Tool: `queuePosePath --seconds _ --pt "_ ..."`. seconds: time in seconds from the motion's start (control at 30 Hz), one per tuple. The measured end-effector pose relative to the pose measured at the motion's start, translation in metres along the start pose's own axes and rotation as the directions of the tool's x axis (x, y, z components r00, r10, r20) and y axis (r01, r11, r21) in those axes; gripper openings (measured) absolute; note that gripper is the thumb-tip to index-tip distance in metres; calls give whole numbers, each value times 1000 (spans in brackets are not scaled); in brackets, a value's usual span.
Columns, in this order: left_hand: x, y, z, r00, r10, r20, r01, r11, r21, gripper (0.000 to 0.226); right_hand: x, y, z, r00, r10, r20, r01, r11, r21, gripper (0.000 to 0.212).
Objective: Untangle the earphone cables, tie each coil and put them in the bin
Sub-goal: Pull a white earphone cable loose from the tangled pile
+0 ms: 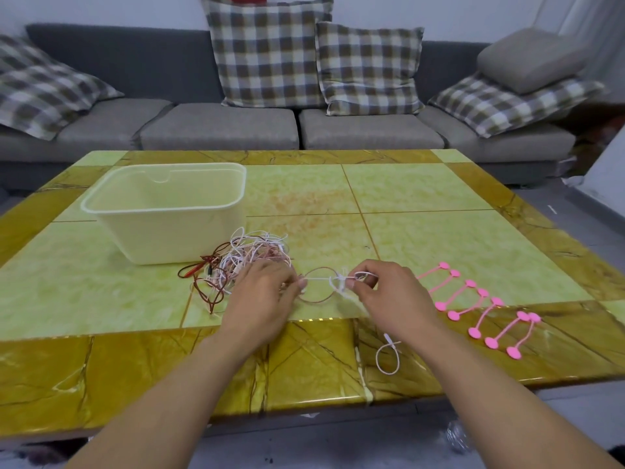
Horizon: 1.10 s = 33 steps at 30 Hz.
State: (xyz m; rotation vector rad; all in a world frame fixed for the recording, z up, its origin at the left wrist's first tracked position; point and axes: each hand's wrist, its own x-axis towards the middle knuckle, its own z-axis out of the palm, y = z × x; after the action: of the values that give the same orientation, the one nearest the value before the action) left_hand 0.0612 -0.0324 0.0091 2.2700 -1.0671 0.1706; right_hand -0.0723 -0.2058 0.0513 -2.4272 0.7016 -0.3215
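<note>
My left hand (262, 294) and right hand (389, 292) each pinch a white cable (321, 279) stretched between them above the counter (439, 214), fingers clamped on it; the tangled earphone pile (250, 258) lies beside the empty bin (165, 211), pink ties (473, 304) to my right

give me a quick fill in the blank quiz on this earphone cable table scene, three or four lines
1. The silicone cable ties lying in a row near the right hand are ____ in colour.
2. The cream bin stands on the table with ____ cables inside it.
3. The tangled pile of cables lies just in front of the ____.
4. The left hand and right hand stretch a ____ cable between them.

Missing words: pink; no; bin; white
</note>
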Motion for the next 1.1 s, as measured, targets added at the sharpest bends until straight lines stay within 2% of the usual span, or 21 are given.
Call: queuePosePath --seconds 0.13,0.27,0.33,0.37,0.43,0.5,0.67,0.73,0.8,0.9,0.97,1.03,1.1 --pt "-2 -3 -4 989 -55 -135 32 986 -166 25 5 3 -2 996 68 -55 -63 993 95 10" --pt "-1 7 -13 956 -154 -251 57 934 -354 22 8 0 -1 991 68 -117 -50 987 151 12" --pt "0 9 -15 934 -219 -283 86 905 -418 21 8 -5 -3 986 99 -132 -60 960 273 18" --pt "0 8 -15 927 -230 -296 94 908 -408 20 7 -8 -4 982 148 -121 -89 912 400 21" --pt "-1 5 -14 924 -238 -299 111 916 -385 20 7 -15 -7 971 232 -64 -132 736 664 25" --pt "-2 2 -13 922 -254 -292 129 913 -386 21 6 -19 -9 965 261 4 -152 549 822 24" --pt "-3 8 -19 902 -307 -304 163 893 -419 20 4 -26 -12 937 322 135 -189 144 971 18" --pt "-4 8 -19 898 -317 -306 171 891 -420 22 3 -27 -13 926 323 195 -229 70 971 15" --pt "-4 9 -21 904 -307 -298 162 890 -427 21 4 -26 -15 924 297 241 -289 131 948 12" --pt "-4 10 -24 924 -256 -283 134 912 -387 14 2 -26 -15 930 213 299 -357 337 871 8" --pt "-4 11 -24 937 -194 -292 104 949 -299 22 -1 -27 -13 934 159 320 -357 443 822 9" --pt "-4 13 -23 953 -135 -270 71 969 -235 26 -3 -30 -10 939 112 324 -335 505 795 11" --pt "-6 19 -21 983 -108 -147 61 953 -298 28 -5 -32 -7 942 68 329 -314 528 789 13"
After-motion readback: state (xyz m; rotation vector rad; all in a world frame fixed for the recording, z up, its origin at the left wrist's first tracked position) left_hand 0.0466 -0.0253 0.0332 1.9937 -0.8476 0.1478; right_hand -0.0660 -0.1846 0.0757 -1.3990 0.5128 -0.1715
